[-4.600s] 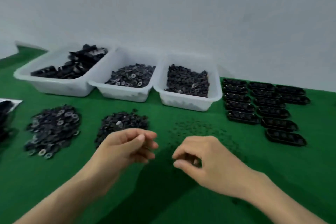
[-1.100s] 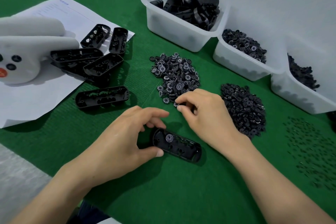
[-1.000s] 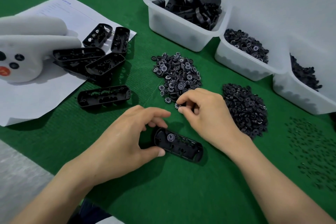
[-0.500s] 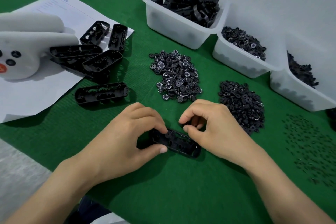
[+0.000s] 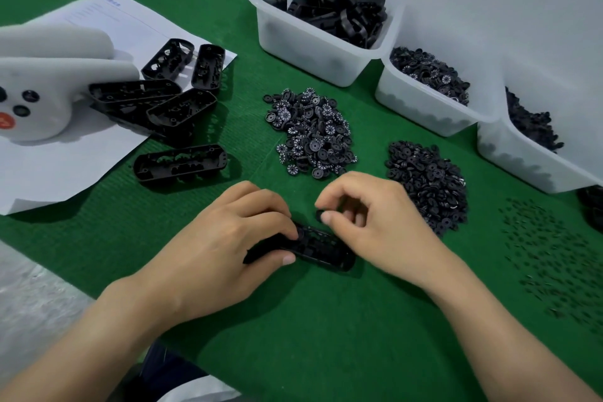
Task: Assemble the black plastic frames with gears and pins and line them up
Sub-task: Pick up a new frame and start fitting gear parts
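One gear [image 5: 319, 215], right hand [image 5: 375, 222] raised off frame [image 5: 326, 250]

Open green mat [image 5: 326, 330] along near edge, gear pile [image 5: 310, 134] and disc pile [image 5: 425, 183] beyond, loose frame [image 5: 181, 166] at left

My left hand [image 5: 225, 238] and right hand [image 5: 378, 219] are bare, as are both forearms [image 5: 107, 333], with short, plain fingernails [image 5: 288, 260].

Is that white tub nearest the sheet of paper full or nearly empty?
Full: the white tub is heaped with black plastic parts, and several stick up above its rim.
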